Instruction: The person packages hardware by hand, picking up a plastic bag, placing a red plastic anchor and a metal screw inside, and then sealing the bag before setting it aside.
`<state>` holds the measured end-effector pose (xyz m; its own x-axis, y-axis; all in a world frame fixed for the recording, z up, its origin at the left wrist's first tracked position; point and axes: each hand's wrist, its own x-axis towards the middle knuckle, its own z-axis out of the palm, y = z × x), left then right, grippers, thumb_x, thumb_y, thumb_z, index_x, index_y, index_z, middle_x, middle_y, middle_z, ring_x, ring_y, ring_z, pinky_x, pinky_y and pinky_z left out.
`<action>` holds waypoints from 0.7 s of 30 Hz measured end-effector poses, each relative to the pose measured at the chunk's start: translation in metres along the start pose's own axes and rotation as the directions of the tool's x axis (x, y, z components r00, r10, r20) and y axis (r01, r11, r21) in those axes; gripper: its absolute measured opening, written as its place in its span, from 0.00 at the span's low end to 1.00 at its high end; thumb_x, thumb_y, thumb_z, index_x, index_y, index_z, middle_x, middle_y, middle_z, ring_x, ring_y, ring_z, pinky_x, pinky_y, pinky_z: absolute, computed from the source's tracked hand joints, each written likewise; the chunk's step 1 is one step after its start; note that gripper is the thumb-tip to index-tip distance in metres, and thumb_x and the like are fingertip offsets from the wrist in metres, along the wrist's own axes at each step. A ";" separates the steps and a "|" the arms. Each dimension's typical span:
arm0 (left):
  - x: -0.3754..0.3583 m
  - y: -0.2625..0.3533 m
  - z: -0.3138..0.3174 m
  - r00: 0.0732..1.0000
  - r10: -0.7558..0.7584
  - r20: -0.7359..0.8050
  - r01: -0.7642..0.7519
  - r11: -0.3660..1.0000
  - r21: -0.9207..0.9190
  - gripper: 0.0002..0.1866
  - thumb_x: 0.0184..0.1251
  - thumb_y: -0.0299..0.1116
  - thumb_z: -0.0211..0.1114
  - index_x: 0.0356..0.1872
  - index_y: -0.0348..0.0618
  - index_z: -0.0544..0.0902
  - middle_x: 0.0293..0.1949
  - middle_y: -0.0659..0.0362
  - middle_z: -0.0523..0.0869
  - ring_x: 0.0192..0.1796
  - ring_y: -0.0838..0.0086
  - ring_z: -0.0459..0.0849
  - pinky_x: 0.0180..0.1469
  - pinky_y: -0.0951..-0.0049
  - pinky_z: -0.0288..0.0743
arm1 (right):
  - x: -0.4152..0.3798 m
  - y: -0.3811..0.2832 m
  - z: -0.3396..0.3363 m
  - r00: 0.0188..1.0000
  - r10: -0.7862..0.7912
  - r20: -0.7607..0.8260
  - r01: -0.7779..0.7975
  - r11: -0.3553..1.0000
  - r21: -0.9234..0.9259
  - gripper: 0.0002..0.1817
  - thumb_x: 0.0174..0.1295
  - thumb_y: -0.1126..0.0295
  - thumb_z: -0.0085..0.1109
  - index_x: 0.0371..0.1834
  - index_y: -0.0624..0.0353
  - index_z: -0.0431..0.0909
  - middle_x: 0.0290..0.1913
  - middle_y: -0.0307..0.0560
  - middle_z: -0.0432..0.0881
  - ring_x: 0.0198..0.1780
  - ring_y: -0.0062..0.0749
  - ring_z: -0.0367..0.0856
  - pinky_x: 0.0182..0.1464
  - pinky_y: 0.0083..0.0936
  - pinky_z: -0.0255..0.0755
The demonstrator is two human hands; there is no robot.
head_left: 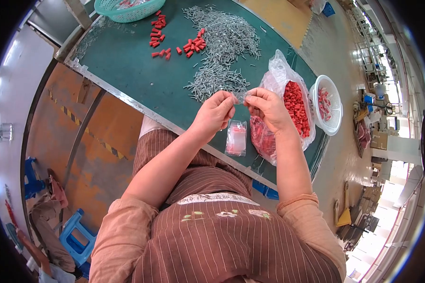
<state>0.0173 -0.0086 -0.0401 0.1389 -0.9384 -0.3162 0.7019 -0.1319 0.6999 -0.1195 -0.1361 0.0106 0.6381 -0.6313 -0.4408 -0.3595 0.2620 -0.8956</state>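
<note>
A small clear bag [240, 97] is between the two hands of the person, over the green table [123, 61], in front of the body. The left hand [217, 112] pinches one side of it between thumb and forefinger, with the other fingers curled in. The right hand [267, 108] grips the opposite side in the same manner, with fingers bent. What is inside this bag, I cannot tell.

Just beyond the hands lies a heap of grey metal pieces [226, 40], thin like screws, which spreads away to the far side of the table. To the left of this heap, some loose red plugs [193, 45] are lying, some in a cluster near the metal, others scattered apart.

Near the table edge, below the hands, there is a flat clear packet [236, 137] with something red and white inside. To the right of it rests a large plastic bag [296, 106], full of similar red pieces, and just beside it a white basket [334, 101] with some red things in it. At the far left corner stands a green basket [127, 12]. The person wears a striped brown apron [198, 240]. On the floor at left is a blue stool [75, 238].
</note>
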 end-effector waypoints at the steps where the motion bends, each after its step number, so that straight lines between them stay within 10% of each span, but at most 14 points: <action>1: -0.001 -0.001 0.003 1.000 -0.009 -0.021 0.009 1.000 -0.001 0.08 0.77 0.39 0.55 0.41 0.46 0.77 0.24 0.70 0.71 0.21 0.89 0.61 0.21 0.85 0.54 | -0.001 0.005 0.003 0.997 -0.044 -0.065 0.042 0.998 -0.037 0.07 0.64 0.69 0.62 0.42 0.58 0.80 0.38 0.38 0.83 0.35 0.20 0.78 0.37 0.18 0.72; 3: 0.002 -0.006 0.004 0.998 0.018 -0.067 -0.010 0.993 0.118 0.08 0.77 0.38 0.55 0.40 0.45 0.76 0.24 0.69 0.73 0.21 0.87 0.64 0.22 0.83 0.58 | 0.003 0.026 0.012 0.869 -0.432 -0.240 0.292 0.841 -0.456 0.11 0.62 0.68 0.64 0.45 0.61 0.79 0.44 0.44 0.83 0.42 0.27 0.80 0.41 0.24 0.74; 10: 0.006 -0.032 0.006 0.887 0.462 0.018 -0.296 0.537 0.790 0.07 0.73 0.32 0.55 0.40 0.37 0.74 0.25 0.47 0.81 0.29 0.57 0.83 0.32 0.60 0.74 | -0.025 0.039 0.038 0.894 -0.374 -0.247 0.253 0.876 -0.412 0.11 0.61 0.67 0.63 0.38 0.64 0.79 0.34 0.51 0.85 0.36 0.36 0.84 0.40 0.31 0.75; 21: 0.005 -0.048 -0.001 0.937 0.336 -0.092 -0.174 0.681 0.711 0.05 0.75 0.28 0.52 0.39 0.38 0.72 0.25 0.63 0.77 0.23 0.86 0.66 0.25 0.79 0.61 | -0.052 0.053 0.041 0.869 -0.452 -0.202 0.293 0.797 -0.528 0.07 0.60 0.68 0.61 0.36 0.59 0.79 0.34 0.53 0.82 0.34 0.47 0.83 0.36 0.38 0.75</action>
<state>-0.0154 -0.0067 -0.0759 0.4303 -0.8946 -0.1203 -0.0430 -0.1535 0.9872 -0.1438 -0.0590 -0.0164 0.5797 -0.8141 0.0343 -0.4592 -0.3612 -0.8116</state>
